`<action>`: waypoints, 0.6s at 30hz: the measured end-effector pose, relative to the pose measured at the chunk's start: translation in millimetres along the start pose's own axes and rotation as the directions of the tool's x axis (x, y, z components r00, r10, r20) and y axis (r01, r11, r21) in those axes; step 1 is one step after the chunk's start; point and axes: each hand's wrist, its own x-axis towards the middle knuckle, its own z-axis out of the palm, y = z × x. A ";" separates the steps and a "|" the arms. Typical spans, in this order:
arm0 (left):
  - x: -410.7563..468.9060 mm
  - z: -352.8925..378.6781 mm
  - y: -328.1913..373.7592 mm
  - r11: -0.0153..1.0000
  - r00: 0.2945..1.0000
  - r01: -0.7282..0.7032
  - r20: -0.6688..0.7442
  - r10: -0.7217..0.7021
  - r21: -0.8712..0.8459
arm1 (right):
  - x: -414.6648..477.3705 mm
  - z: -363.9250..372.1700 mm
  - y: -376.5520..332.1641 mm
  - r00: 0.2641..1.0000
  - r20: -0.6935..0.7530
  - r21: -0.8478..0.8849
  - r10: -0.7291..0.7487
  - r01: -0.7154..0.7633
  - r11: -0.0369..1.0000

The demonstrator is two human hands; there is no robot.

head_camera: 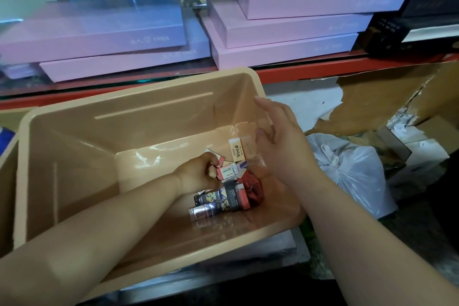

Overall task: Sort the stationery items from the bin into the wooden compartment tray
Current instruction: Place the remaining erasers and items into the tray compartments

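Left hand (198, 171) seemingly pinching pink eraser (227, 172) inside bin (74, 131), right hand (280, 136) spread above.

The bin (74, 146) is open on top and the left part of its floor is bare, so a hand can come straight down there. Small packets (231, 196) crowd the right part, where the left hand (198, 171) grips some. The right hand (280, 139) hangs open over the right wall. Stacked pink boxes (99, 32) stand close behind the far rim, and a white bag (352, 169) lies beside the right wall.
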 end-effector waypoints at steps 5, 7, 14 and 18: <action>2.2 1.2 3.4 0.999 0.997 -0.003 0.078 -0.001 0.047 | 1.1 0.9 0.7 1.000 0.010 -0.019 0.005 -0.005 1.000; 3.1 1.7 3.7 0.996 0.998 -0.033 0.058 0.029 0.082 | 0.9 0.7 1.7 1.000 0.011 -0.018 0.007 -0.007 1.000; 1.9 4.8 1.4 0.999 0.999 -0.048 -0.008 0.048 0.000 | 0.9 0.6 3.1 1.000 0.019 -0.018 0.001 0.000 1.000; 5.8 9.2 -2.0 0.989 0.996 -0.057 -0.082 0.046 -0.139 | 1.1 -0.4 1.7 1.000 0.015 -0.015 0.004 -0.004 1.000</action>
